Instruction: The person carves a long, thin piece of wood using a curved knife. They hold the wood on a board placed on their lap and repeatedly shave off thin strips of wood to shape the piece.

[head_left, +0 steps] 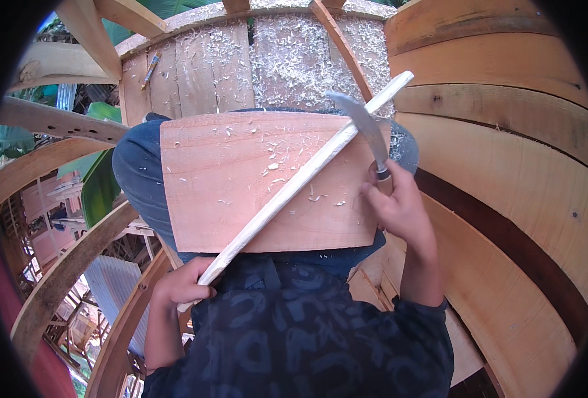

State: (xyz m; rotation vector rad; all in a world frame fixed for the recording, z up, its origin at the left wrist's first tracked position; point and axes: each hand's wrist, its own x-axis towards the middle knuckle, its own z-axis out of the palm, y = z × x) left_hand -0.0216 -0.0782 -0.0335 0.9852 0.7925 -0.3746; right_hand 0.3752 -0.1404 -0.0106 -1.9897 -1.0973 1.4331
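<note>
My left hand (184, 284) is closed around the lower end of a long pale wooden stick (294, 182), which slants up to the far right. In my right hand (400, 202) is the handle of a knife with a curved blade (367, 126). The blade lies across the stick near its far end; whether it touches the wood I cannot tell. Under both, a reddish wooden board (241, 179) rests across my lap, with several pale shavings scattered on it.
Shavings (291, 63) thickly cover the plank floor (198, 73) beyond my knees. A narrow wooden strip (344, 50) leans there. At the far left lies a small pen-like object (151, 69). A plank wall (486, 132) rises on the right; open wooden framing (62, 123) stands on the left.
</note>
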